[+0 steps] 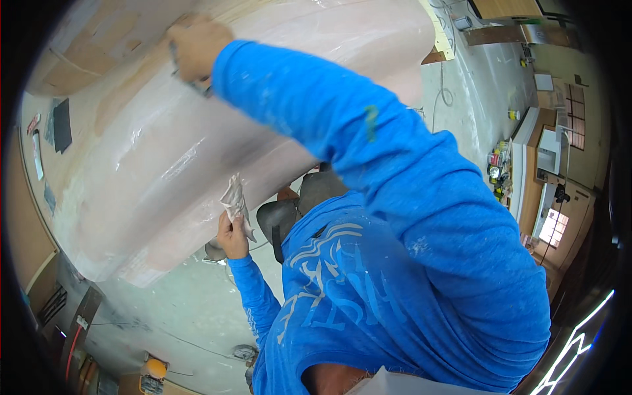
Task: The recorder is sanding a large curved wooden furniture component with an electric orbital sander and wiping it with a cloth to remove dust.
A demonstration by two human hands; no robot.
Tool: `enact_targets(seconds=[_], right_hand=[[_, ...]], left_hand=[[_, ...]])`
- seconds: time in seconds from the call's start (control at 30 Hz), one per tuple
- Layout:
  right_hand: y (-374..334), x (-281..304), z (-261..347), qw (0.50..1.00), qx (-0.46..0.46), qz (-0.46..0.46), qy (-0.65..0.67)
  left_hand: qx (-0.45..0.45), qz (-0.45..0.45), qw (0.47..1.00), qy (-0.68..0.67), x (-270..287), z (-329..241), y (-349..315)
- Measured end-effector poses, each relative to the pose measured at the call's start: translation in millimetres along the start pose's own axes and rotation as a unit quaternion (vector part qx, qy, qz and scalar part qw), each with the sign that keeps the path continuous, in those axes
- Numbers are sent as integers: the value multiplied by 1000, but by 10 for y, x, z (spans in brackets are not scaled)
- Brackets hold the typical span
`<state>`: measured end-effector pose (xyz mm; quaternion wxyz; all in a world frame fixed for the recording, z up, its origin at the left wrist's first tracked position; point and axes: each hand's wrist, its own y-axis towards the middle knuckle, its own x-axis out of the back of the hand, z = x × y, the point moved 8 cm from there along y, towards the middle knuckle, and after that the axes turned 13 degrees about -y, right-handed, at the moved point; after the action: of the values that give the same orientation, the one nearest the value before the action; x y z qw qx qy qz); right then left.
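A large, smooth, pale pink curved surface (158,164) with glossy wet-looking streaks stretches across the upper left. My right hand (199,47) reaches far over it, its fingers closed round a thin grey flat-edged tool (199,87). Blur and the fingers hide most of this tool, so its kind is unclear. Lower down, beside the near edge of the curved shape, my left hand (232,238) grips a crumpled whitish cloth or sheet (234,201), which sticks up above the fingers and hangs down beside them.
Dark flat sheets (62,125) lie on the brownish area at far left. Cords cross the pale floor (178,326). At right, several cans (498,168) stand beside a shelf. A yellow-edged board (442,33) adjoins the curved shape's far right end.
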<state>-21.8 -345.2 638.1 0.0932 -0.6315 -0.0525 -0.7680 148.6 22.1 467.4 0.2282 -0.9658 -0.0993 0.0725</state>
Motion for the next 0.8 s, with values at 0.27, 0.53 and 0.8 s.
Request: enact_targets(seconds=[0.27, 0.53, 0.8], right_hand=[[-151, 632, -2241, 973, -183, -45, -135], [-26, 537, -1499, 993, -119, 2, 22], [482, 430, -1418, 996, -76, -5, -35]], left_hand=[[-28, 16, 999, 21, -445, -236, 130], [-37, 64, 997, 12, -989, -300, 86], [-63, 81, 995, 4, -825, -411, 77]])
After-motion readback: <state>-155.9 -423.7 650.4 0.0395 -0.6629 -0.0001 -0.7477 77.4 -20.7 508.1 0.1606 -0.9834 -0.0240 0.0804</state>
